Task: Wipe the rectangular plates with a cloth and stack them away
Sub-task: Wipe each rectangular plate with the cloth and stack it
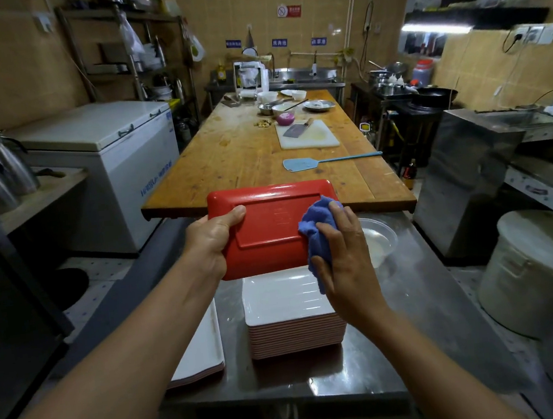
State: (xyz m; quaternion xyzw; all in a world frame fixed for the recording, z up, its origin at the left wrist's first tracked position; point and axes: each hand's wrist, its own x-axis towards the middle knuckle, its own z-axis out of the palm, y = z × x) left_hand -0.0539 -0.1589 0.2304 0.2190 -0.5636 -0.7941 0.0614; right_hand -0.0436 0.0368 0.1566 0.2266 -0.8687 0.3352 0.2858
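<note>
While the left hand [215, 242] grips the short left edge of the red rectangular plate [270, 224], its thumb lies flat over the raised foot of the underside and its fingers curl out of sight behind the rim, so the plate is clamped between thumb and hidden fingers and held in the air, bottom side facing the camera. Below those fingers, on the steel counter [418, 313], a low pile of white-faced plates [201, 352] sits off to the left, partly hidden by the forearm. Directly under the held plate stands a tall stack of plates [292, 314], white on top with reddish edges.

To the right, the right hand [340, 253] presses a bunched blue cloth [318, 228] against the plate's right end; its fingers are spread over the cloth and bent slightly round it, pinning it to the red surface. Just beyond those fingers a clear bowl [380, 239] rests on the counter, and farther off runs a long wooden table [244, 154].

The plate looks stiff, light and glossy, likely melamine, so it should carry easily from one edge, but a damp gloss may slip; a thumb-over-rim hold at a short end seems safest. The cloth is soft and will fold to the rim's curve.
</note>
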